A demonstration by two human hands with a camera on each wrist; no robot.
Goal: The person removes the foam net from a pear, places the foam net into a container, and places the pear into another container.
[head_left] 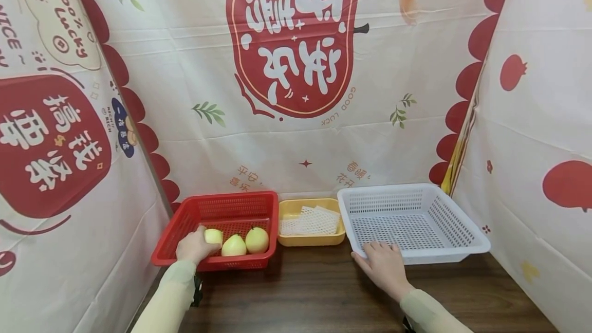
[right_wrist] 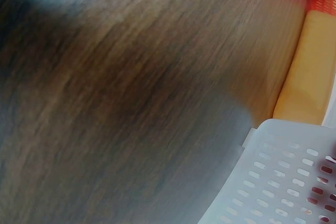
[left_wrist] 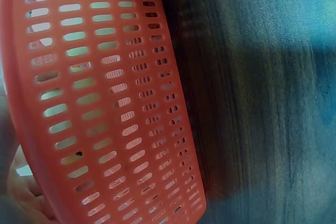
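Inside the red basket (head_left: 273, 215), toward its left front, my left hand (head_left: 190, 247) holds a pale yellow pear (head_left: 213, 236) between thumb and fingers. Two more pears lie to the right of it, one near the front wall (head_left: 234, 245) and one by the right corner (head_left: 257, 240). The left wrist view shows mainly the basket's slotted wall (left_wrist: 100, 98), with part of the hand at the lower left. My right hand (head_left: 386, 270) rests over the front left rim of the white basket (head_left: 462, 248), fingers lying across the edge and thumb outstretched along it.
Between the two larger baskets stands a yellow tray (head_left: 312, 241) with white foam netting (head_left: 319, 220) in it. All sit on a dark wood table (head_left: 296, 292). Printed cloth walls (head_left: 287, 153) enclose the back and both sides.
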